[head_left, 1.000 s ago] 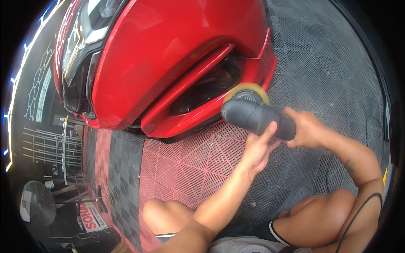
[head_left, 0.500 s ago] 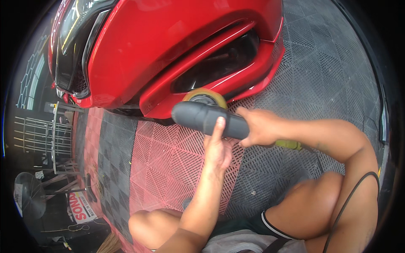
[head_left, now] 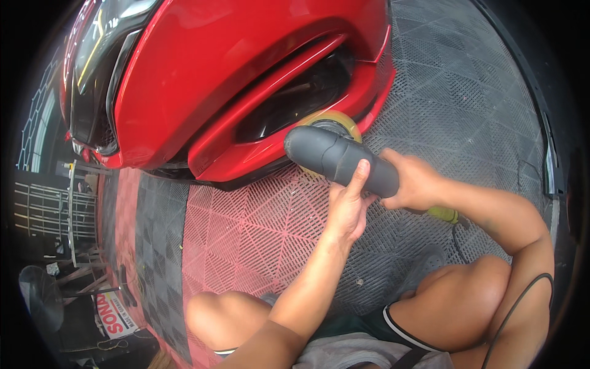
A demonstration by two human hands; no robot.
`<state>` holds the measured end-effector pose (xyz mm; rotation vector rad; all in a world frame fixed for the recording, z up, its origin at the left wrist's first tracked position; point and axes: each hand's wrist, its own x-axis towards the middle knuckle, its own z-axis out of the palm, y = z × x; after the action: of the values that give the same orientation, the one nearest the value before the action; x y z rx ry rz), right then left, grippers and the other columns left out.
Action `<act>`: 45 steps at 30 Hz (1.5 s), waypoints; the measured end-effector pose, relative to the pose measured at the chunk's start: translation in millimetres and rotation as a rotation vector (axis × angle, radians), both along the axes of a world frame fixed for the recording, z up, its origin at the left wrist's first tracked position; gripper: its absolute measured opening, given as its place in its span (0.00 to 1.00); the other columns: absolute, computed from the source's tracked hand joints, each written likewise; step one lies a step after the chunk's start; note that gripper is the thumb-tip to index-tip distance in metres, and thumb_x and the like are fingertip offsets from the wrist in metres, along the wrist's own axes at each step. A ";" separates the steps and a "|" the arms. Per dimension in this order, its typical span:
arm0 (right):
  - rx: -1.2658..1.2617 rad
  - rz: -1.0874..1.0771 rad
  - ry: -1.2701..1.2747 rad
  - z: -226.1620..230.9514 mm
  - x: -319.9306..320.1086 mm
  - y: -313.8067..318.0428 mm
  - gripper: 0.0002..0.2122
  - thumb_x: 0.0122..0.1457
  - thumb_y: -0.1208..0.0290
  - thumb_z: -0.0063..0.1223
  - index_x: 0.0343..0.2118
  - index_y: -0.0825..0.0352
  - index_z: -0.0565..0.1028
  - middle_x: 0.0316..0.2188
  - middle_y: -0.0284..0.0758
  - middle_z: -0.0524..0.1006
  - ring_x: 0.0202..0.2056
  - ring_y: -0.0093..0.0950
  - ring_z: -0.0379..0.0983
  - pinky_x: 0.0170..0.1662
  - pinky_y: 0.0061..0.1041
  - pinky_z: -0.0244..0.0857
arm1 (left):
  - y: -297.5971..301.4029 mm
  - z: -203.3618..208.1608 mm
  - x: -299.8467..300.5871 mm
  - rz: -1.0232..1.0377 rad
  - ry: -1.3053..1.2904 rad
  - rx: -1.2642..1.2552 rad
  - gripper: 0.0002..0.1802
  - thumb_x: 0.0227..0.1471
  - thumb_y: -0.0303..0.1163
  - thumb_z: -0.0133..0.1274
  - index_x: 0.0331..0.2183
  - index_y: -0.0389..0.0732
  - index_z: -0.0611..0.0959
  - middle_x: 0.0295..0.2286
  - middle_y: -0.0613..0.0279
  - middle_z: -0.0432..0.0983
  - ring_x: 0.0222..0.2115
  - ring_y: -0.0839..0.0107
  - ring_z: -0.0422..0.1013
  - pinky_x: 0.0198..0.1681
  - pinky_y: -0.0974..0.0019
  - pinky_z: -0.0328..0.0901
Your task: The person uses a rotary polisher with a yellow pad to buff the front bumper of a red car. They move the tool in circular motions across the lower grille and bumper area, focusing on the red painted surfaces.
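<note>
With both hands I hold an electric car polisher [head_left: 335, 155], dark grey with a yellow round pad [head_left: 347, 121]. My left hand [head_left: 349, 208] supports its body from below, thumb up along the near side. My right hand [head_left: 416, 181] is wrapped round the rear end, where a green handle part [head_left: 442, 214] shows. The pad is at the lower lip of a red car bumper [head_left: 178, 86], beneath a glossy black recess [head_left: 301, 101]. The polisher's head hides where the pad meets the paint.
Grey and red grid floor tiles [head_left: 239, 227] lie under me and the car. The power cord [head_left: 513, 307] runs over my right arm. A metal rack [head_left: 55, 206] and a white sign board [head_left: 117, 317] stand at left. My bent knees flank my arms.
The polisher and both hands have moved to the right along the lower bumper edge. My view has shifted, so the car sits slightly further left.
</note>
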<state>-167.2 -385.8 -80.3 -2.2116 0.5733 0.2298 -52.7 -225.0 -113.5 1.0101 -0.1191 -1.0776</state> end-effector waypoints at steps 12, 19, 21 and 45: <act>-0.018 0.222 -0.104 -24.4 51.3 21.4 0.32 0.48 0.58 0.75 0.53 0.66 0.71 0.41 0.49 0.86 0.45 0.52 0.84 0.48 0.50 0.77 | 39.5 -19.7 28.3 0.190 -0.094 0.067 0.37 0.69 0.58 0.62 0.64 0.41 0.74 0.58 0.57 0.78 0.58 0.60 0.75 0.63 0.46 0.70; 0.013 0.224 -0.041 -5.8 62.2 29.2 0.32 0.48 0.59 0.75 0.52 0.69 0.71 0.41 0.49 0.85 0.46 0.50 0.84 0.51 0.47 0.78 | 43.8 -9.6 37.1 0.196 -0.118 0.053 0.36 0.71 0.58 0.59 0.64 0.41 0.74 0.56 0.58 0.79 0.57 0.60 0.75 0.63 0.47 0.69; -0.006 0.183 -0.030 -8.8 49.2 22.8 0.33 0.48 0.59 0.75 0.54 0.68 0.71 0.42 0.48 0.86 0.47 0.50 0.84 0.50 0.48 0.78 | 31.9 -8.4 26.7 0.168 -0.101 0.032 0.37 0.70 0.56 0.61 0.65 0.40 0.73 0.57 0.57 0.78 0.58 0.60 0.75 0.62 0.47 0.70; -0.001 0.256 -0.051 -5.3 63.5 28.3 0.32 0.49 0.60 0.76 0.53 0.69 0.71 0.40 0.48 0.86 0.47 0.50 0.84 0.49 0.48 0.78 | 46.8 -21.6 35.9 0.236 -0.119 0.044 0.37 0.71 0.59 0.57 0.64 0.41 0.74 0.57 0.56 0.78 0.59 0.60 0.75 0.64 0.47 0.70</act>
<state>-103.7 -357.5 -85.6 -2.2823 0.2613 0.3050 -16.8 -178.2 -135.2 1.0994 -0.0711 -0.8087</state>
